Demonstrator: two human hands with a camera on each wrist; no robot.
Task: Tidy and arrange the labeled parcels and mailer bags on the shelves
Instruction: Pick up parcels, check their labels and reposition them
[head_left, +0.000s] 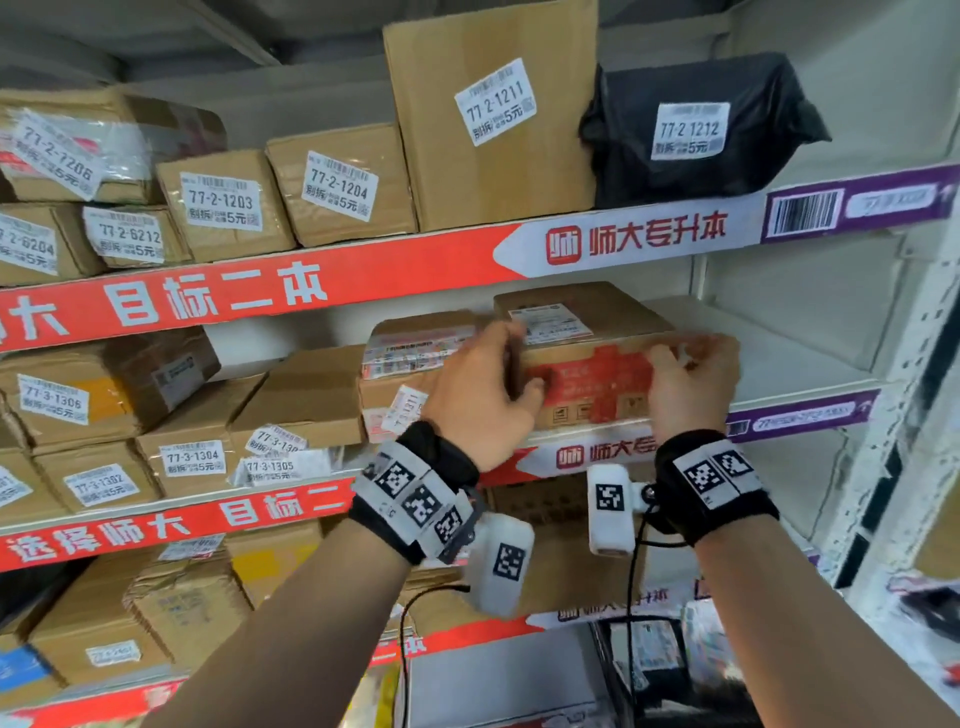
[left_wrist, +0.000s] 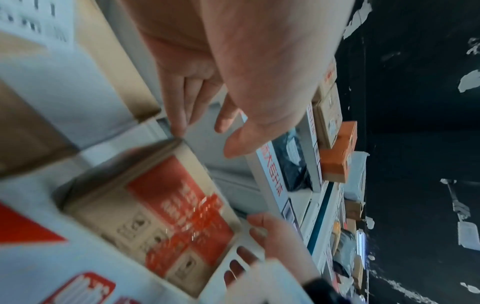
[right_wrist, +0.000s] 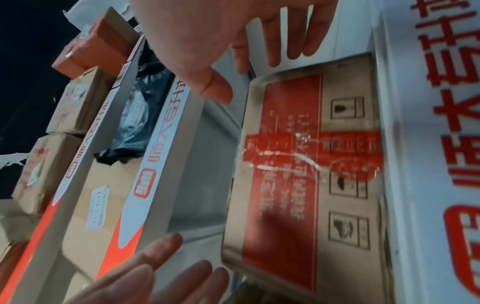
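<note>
A brown cardboard parcel with red print (head_left: 592, 374) (left_wrist: 176, 209) (right_wrist: 298, 174) lies on the middle shelf (head_left: 810, 410), with a white label on its top. My left hand (head_left: 483, 395) (left_wrist: 223, 119) is at its left end, fingers straight and the fingertips touching the corner. My right hand (head_left: 685, 389) (right_wrist: 233, 30) is at its right end, fingers stretched over the edge and the thumb off the box. Neither hand grips it. The left hand's fingers (right_wrist: 155, 271) show low in the right wrist view.
A taped parcel (head_left: 410, 374) stands right against the left side. The shelf board to the right (head_left: 779, 353) is bare up to the white upright (head_left: 914, 364). Above are a tall box (head_left: 493, 114) and a black mailer bag (head_left: 691, 130).
</note>
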